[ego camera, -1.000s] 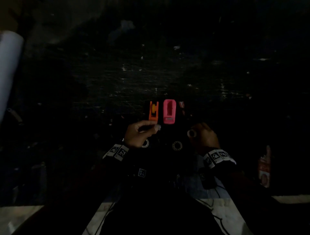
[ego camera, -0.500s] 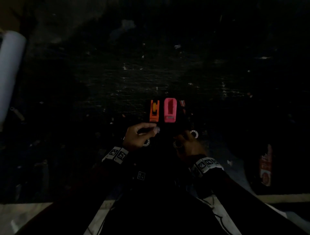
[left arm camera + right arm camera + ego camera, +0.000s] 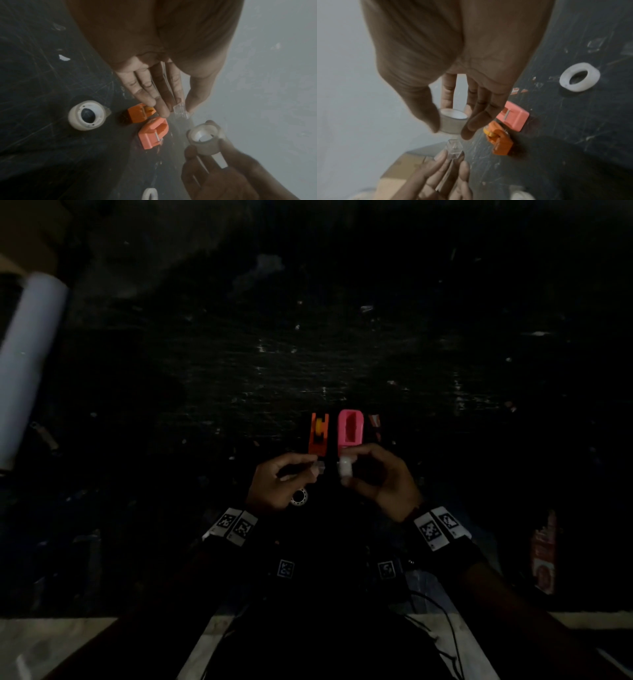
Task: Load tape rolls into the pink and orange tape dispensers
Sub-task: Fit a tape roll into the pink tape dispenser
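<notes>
Head view showing both hands raised just before the dispensers. Left hand (image 3: 164, 86) pinching a small clear plastic piece (image 3: 180, 110) at the fingertips. Right hand (image 3: 453, 83) gripping a tape roll (image 3: 452, 121) between thumb and fingers. Orange dispenser (image 3: 319, 436) and pink dispenser (image 3: 350, 431) sitting side by side on the dark worktop (image 3: 342, 354), spare rolls (image 3: 86, 117) lying nearby.

Pink dispenser (image 3: 350, 432); orange dispenser (image 3: 319, 438)

No text, label, brand or number can be read anywhere.
</notes>
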### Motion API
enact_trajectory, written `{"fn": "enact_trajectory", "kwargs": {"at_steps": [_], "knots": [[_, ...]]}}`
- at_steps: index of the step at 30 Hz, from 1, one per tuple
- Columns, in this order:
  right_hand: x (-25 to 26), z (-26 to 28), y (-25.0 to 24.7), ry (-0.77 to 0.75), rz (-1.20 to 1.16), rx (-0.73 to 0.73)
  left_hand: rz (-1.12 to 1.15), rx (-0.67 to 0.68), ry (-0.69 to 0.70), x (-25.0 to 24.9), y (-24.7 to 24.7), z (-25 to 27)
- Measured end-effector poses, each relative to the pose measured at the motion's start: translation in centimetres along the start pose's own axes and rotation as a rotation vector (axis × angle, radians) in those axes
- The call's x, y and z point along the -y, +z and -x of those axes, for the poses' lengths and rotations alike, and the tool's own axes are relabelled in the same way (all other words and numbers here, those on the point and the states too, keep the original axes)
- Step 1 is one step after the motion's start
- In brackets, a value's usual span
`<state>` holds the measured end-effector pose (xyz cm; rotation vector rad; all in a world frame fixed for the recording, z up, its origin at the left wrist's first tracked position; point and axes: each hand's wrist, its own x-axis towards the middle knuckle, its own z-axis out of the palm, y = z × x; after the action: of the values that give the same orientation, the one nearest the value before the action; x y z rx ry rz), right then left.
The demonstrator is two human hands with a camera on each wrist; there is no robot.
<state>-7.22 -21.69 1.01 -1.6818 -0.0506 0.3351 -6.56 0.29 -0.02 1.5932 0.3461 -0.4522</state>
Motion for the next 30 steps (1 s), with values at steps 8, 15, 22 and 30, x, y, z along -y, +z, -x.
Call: {"fn": "enact_trajectory", "kwargs": {"at_steps": [8, 15, 22, 30], "knots": [[0.2, -0.7, 0.1, 0.088, -0.299, -0.139, 0.070, 0.031, -0.015, -0.4, 0.4, 0.6], [0.1, -0.7, -0.1, 0.197, -0.503, -0.110, 0.115, 0.076, -0.074, -1.0, 0.9, 0.9], [0.2, -0.8, 0.2, 0.257, -0.664, -0.268, 0.138, 0.071, -0.061, -1.6, 1.7, 1.3], [-0.4, -0.3, 0.6, 0.139, -0.376, -0.250, 0.100, -0.003, 0.031, -2.1, 2.7, 1.2]]}}
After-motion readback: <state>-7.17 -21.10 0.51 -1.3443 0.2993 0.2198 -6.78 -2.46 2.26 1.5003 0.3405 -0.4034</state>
